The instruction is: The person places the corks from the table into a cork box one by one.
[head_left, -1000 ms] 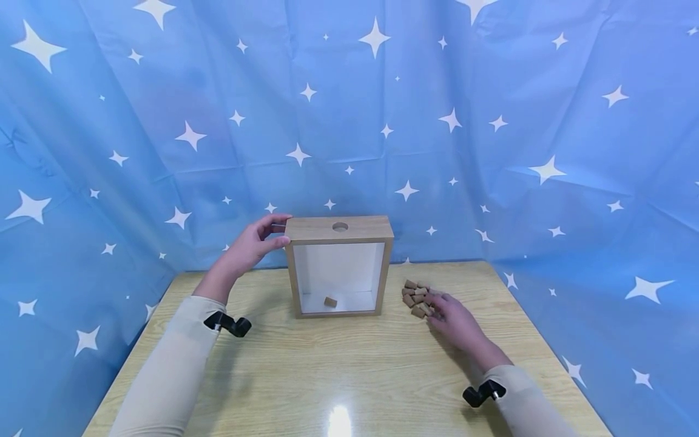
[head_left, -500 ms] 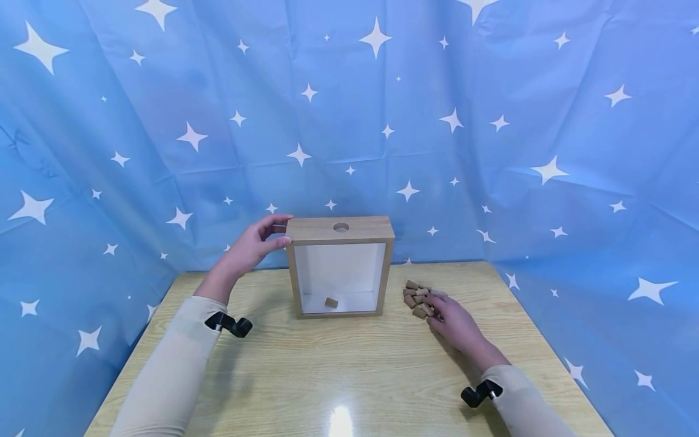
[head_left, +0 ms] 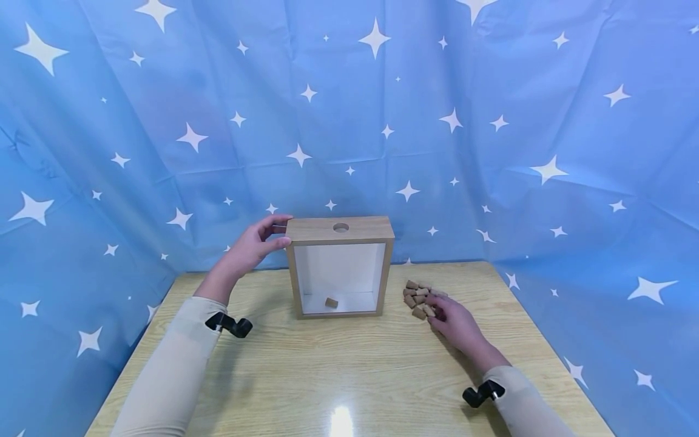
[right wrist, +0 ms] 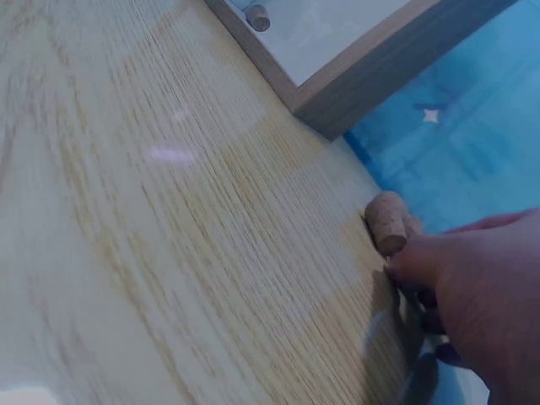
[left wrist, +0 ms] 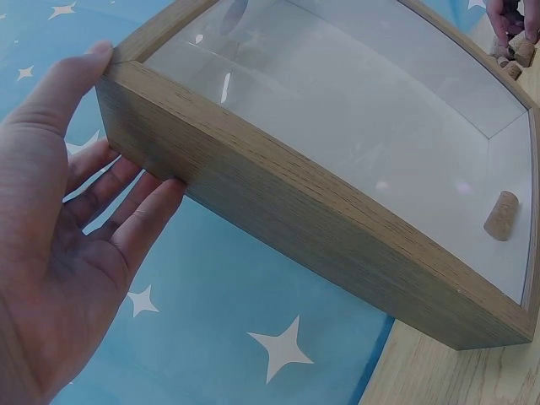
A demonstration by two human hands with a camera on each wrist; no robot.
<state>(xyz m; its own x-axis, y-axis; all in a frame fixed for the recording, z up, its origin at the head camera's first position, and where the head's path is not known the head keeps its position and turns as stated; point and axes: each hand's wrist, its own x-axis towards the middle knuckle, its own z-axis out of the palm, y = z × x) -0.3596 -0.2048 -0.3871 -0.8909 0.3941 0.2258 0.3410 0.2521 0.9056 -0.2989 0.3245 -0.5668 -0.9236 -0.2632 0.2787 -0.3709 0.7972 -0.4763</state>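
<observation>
A shallow wooden box (head_left: 340,233) with a clear front stands upright on the table, a round hole (head_left: 341,227) in its top. One cork (head_left: 331,302) lies inside on its white floor. My left hand (head_left: 249,247) holds the box's upper left corner, thumb on the front edge and fingers behind, as the left wrist view shows. At the right, my right hand (head_left: 457,325) reaches into a pile of corks (head_left: 419,292), its fingers bent. In the right wrist view a cork (right wrist: 387,224) lies by the thumb tip. Whether the fingers pinch one is hidden.
The light wood table (head_left: 327,370) carries the box and the pile near its back edge. A blue curtain (head_left: 349,109) with white stars hangs behind and at both sides. A bright light reflection lies at the table's front.
The right hand stays at the cork pile with only slight finger movement. The left hand, the box and the cork inside it look the same.
</observation>
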